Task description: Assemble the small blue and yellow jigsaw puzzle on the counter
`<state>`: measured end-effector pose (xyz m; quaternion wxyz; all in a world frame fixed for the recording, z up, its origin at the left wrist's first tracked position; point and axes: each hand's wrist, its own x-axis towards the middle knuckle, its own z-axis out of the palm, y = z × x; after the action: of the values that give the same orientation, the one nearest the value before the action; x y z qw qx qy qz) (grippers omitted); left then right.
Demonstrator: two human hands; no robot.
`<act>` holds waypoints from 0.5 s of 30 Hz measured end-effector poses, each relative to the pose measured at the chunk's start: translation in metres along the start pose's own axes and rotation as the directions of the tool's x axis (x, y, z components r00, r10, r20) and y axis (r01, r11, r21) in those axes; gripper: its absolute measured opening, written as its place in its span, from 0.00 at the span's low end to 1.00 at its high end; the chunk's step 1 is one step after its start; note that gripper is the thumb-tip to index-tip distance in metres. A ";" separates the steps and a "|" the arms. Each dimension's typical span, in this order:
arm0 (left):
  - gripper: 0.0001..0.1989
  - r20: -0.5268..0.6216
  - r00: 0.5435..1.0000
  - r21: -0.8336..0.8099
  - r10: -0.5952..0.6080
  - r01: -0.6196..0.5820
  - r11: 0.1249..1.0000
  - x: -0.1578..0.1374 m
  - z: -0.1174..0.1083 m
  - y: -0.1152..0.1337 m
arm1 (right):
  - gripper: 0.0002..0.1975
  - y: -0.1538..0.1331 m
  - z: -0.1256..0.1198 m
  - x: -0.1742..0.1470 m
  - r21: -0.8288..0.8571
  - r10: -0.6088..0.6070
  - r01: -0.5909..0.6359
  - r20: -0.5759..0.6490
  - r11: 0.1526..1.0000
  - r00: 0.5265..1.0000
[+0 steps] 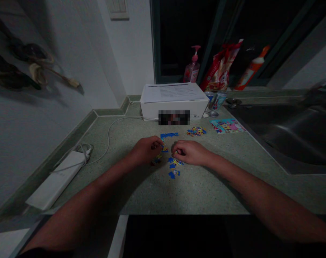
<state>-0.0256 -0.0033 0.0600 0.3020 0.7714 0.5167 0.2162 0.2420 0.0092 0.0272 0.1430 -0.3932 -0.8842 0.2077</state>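
Observation:
On the counter in front of me, joined jigsaw pieces point(169, 135) form a blue corner strip. My left hand point(149, 148) is at its left side, fingers curled and fingertips close together by the strip's lower pieces; whatever they pinch is too small to make out. Opposite it, my right hand point(190, 152) is closed, with a bit of a yellow jigsaw piece point(175, 153) showing at its fingertips. Loose blue and yellow pieces point(174, 174) lie below the right hand. More pieces point(157, 159) are partly hidden beside the left hand. A multicoloured pile of pieces point(196, 131) lies beyond the right hand.
Behind the pieces stands a white box point(149, 109) with papers on top. A colourful cartoon picture sheet point(227, 126) lies near the sink point(292, 132). A power strip point(56, 179) with a cable is at left. A pump bottle point(192, 70) stands by the window.

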 end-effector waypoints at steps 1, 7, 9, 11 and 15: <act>0.08 -0.015 1.000 -0.016 -0.007 0.007 1.000 0.001 0.000 0.000 | 0.04 -0.001 0.000 0.000 0.006 -0.006 0.006 0.001 1.000 1.000; 0.06 -0.030 0.999 -0.065 -0.033 0.031 0.997 0.002 0.001 -0.001 | 0.06 0.005 0.000 0.001 -0.029 0.045 -0.047 -0.070 0.998 0.997; 0.06 -0.026 0.999 -0.070 -0.031 0.029 0.997 0.001 0.003 -0.001 | 0.06 0.006 -0.001 0.002 -0.027 0.055 -0.059 -0.113 0.998 0.992; 0.06 -0.026 0.999 -0.068 -0.034 0.032 0.997 0.001 0.004 -0.001 | 0.06 0.004 -0.001 0.002 -0.009 0.044 -0.046 -0.145 0.999 0.988; 0.06 -0.031 0.999 -0.070 -0.045 0.043 0.997 0.001 0.005 0.001 | 0.08 -0.006 0.000 0.000 0.030 -0.007 0.011 -0.156 1.000 0.988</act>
<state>-0.0208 -0.0036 0.0568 0.3247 0.7455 0.5305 0.2396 0.2387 0.0055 0.0299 0.2186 -0.4021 -0.8688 0.1891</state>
